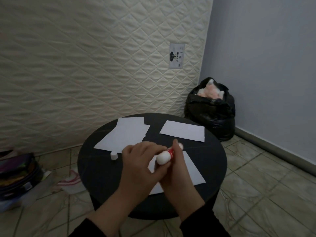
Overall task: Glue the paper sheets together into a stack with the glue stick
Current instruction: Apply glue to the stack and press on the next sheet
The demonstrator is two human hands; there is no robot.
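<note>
Both hands, left hand [136, 161] and right hand [177, 170], are curling their fingers around the glue stick [168, 155] at centre frame, above the sheet [193, 170]; twisting too far is risking smeared glue there.

Round black table [95, 170] on tiled floor [256, 185]. On it: overlapping white sheets [123, 135] at far left, beyond the fingers [147, 147]; single sheet [183, 130] far right, apart from them; another sheet [193, 170] directly under the fingers, partly hidden. Small white cap [114, 155] stands just left of the fingers, touching the near edge of the left sheets.
</note>
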